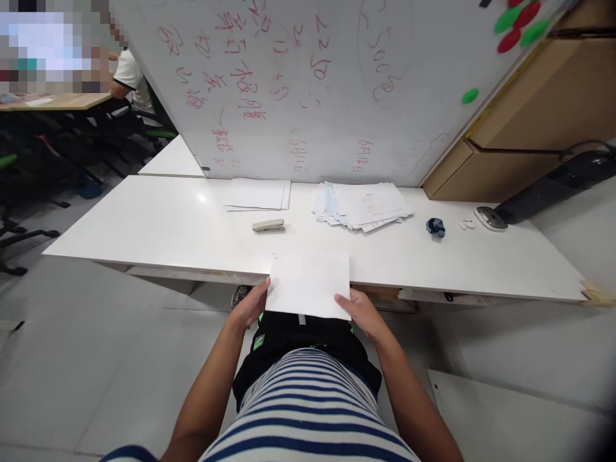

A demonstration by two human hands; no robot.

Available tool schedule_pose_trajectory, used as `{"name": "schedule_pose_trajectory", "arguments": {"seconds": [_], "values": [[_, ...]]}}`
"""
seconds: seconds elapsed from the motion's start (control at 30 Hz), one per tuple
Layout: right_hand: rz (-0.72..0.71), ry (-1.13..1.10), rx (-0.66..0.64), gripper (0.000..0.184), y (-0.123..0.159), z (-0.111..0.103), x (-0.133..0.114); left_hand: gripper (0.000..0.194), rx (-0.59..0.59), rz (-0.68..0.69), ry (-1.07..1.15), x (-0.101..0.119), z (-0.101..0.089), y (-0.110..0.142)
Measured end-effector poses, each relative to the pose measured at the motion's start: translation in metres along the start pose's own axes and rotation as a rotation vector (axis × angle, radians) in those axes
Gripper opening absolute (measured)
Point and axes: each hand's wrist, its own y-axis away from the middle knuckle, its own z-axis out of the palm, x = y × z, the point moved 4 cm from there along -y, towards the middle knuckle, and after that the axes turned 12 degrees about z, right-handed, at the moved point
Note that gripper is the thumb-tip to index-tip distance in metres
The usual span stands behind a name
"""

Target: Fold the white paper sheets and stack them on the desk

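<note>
A white sheet of paper (308, 285) is held level between my two hands at the table's front edge. My left hand (251, 304) grips its left side, fingers underneath. On the right side, the thumb of my right hand (362, 309) presses on top near the corner. Whether it is one sheet or several, I cannot tell. Beyond it on the table lies a beige stapler (268, 226). Behind the stapler is a small stack of white paper (260, 194). To the right sits a thicker, uneven pile of papers (368, 204), the top one bearing faint print.
The white table (158, 221) meets a whiteboard (332, 90) with red writing. At right are a dark blue object (436, 227), small white pieces (466, 224), a mouse-like device (491, 218), a black cylinder (558, 183) and cardboard boxes (543, 102). A person (131, 80) sits far left.
</note>
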Motion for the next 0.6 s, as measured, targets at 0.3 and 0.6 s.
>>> {"name": "schedule_pose_trajectory", "arguments": {"seconds": [0.3, 0.6], "values": [[-0.268, 0.384, 0.2, 0.037, 0.017, -0.004, -0.07, 0.041, 0.047, 0.376, -0.566, 0.077, 0.036, 0.015], [-0.464, 0.257, 0.489, 0.041, -0.026, 0.014, -0.06, 0.039, 0.179, 0.49, -0.795, 0.068, 0.034, -0.048]]}}
